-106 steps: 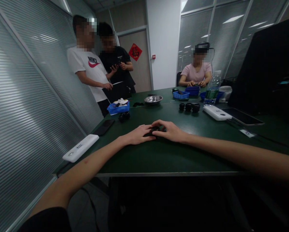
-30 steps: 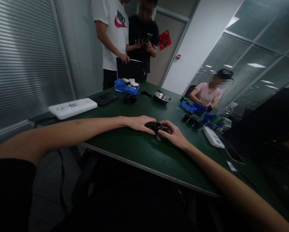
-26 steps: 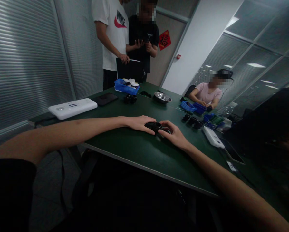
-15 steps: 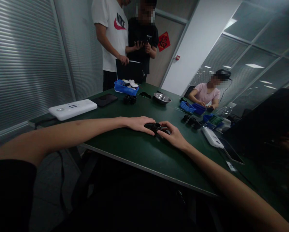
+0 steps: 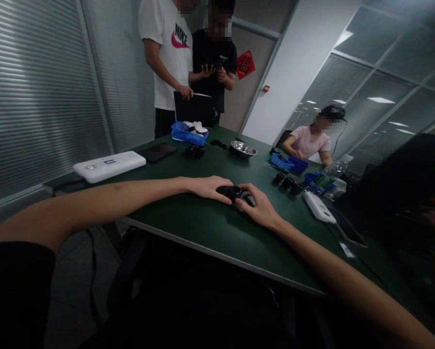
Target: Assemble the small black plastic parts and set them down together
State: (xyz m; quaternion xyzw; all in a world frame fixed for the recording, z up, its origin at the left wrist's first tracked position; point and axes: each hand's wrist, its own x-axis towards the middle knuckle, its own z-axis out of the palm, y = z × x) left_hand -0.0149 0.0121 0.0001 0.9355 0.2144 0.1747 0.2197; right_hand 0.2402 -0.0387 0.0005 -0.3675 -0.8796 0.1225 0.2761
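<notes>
On the green table, a small black part (image 5: 235,192) with a round, raised opening lies between my two hands. My left hand (image 5: 213,188) is closed over its left end, thumb along the near side and fingers behind. From the right, my right hand (image 5: 256,205) grips the other end between thumb and curled fingers. The palms cover both ends of the part, so its full shape is hidden.
Beyond my hands are more black parts (image 5: 195,151), a steel bowl (image 5: 243,149) and a blue bin (image 5: 190,135). A white power bank (image 5: 110,166) lies left. Right are black round pieces (image 5: 287,183) and a plastic bottle (image 5: 331,175). Other people are around the table.
My right fingers and thumb have shifted slightly on the black part. My left hand keeps its hold. The seated person across the table has moved an arm.
</notes>
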